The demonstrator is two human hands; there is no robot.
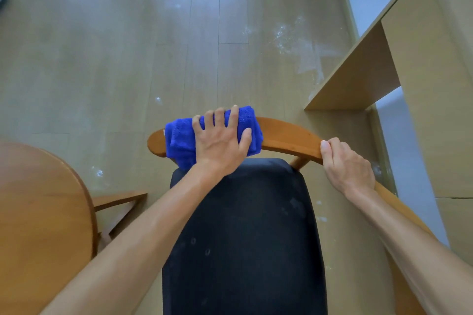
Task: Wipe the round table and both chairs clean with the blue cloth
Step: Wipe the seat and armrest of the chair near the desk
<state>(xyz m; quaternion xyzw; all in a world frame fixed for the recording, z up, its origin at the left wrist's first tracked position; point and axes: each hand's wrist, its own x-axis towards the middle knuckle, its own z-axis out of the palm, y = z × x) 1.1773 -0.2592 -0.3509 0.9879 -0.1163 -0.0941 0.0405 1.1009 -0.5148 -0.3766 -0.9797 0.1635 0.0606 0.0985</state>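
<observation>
Pale plank floor, left hand gripping blue cloth over wooden chair backrest, right hand clasping backrest, round table nearby

No readable text, label, brand, number or sign shows anywhere in this view.
</observation>
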